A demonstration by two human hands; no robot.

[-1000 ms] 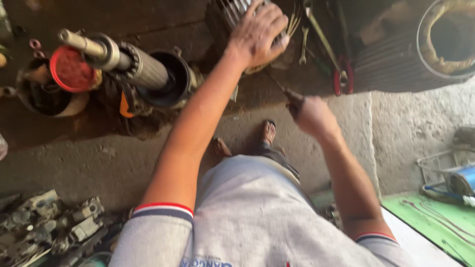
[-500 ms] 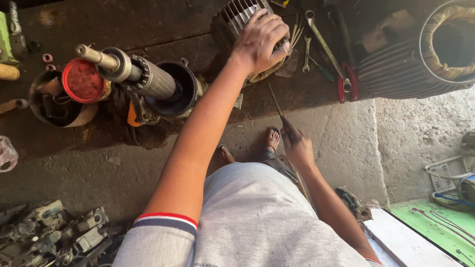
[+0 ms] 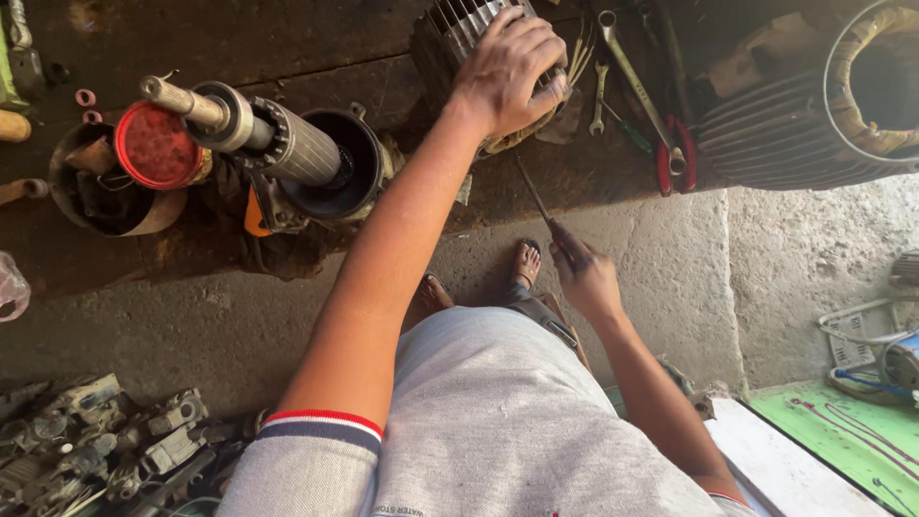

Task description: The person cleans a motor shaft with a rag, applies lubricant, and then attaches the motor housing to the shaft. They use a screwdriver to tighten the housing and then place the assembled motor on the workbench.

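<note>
The left hand (image 3: pixel 512 72) stays spread flat on the finned motor (image 3: pixel 459 29), fingers curled over its rim. The right hand (image 3: pixel 584 278), fingers closed round a screwdriver (image 3: pixel 541 206), has dropped lower than before; its tip now points up toward the motor, just below the left fingers.

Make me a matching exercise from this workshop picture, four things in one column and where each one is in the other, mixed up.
Things:
1. left hand
2. screwdriver
3. red disc
4. spanners

Places:
A. on the end of the shaft assembly at left
B. lying on the dark floor right of the finned motor
C. resting on the finned motor
D. held in the right hand

Pairs: 1-C, 2-D, 3-A, 4-B
</note>
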